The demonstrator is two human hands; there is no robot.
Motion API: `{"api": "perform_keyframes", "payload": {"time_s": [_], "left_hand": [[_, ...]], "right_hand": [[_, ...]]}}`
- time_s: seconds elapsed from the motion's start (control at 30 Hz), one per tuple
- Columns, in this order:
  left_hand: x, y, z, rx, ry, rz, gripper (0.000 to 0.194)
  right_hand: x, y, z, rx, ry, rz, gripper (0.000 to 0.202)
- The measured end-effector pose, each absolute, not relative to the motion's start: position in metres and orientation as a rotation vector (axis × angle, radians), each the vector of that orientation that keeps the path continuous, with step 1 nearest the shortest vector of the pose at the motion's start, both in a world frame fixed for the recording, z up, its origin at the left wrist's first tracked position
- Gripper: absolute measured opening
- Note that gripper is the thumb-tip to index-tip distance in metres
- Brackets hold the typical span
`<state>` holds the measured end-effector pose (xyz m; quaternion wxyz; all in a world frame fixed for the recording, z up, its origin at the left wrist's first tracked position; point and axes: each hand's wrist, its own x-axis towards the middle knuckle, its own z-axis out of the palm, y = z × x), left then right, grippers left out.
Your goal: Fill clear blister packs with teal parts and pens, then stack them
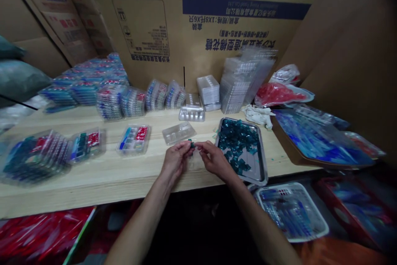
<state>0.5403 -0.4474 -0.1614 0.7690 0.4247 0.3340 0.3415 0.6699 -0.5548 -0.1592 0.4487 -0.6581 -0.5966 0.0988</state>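
Observation:
Near the table's front edge, my left hand pinches a small dark green piece. My right hand meets it from the right, its fingers closed at the piece; whether they grip it too is too small to tell. Just beyond my hands lies a clear plastic tray. To the right, a metal tray holds many dark green pieces. On the left sits a compartment box with a blue item and a red-and-white one.
Filled boxes stand at the left, with more stacks behind. Clear tray stacks rise at the back, before a large carton. A white glove and a carton of blue packets lie right; a white basket is below.

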Motion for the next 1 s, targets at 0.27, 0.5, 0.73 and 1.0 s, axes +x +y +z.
{"api": "perform_keyframes", "payload": {"time_s": [0.27,0.5,0.73,1.0], "left_hand": [[0.513,-0.44,-0.173,2.084,0.647,0.699,0.018],[0.525,-0.436,-0.19,2.508,0.48,0.511,0.024],[0.523,-0.434,-0.209,2.349,0.522,0.644,0.021],[0.525,-0.46,-0.177,1.805,0.78,0.989,0.021]], "right_hand": [[0.713,-0.584,-0.161,-2.559,-1.404,0.16,0.034],[0.718,-0.592,-0.167,-2.678,-1.484,0.196,0.034],[0.722,-0.586,-0.175,-2.667,-1.492,0.177,0.029],[0.726,-0.585,-0.174,-2.348,-1.119,0.076,0.023]]}}
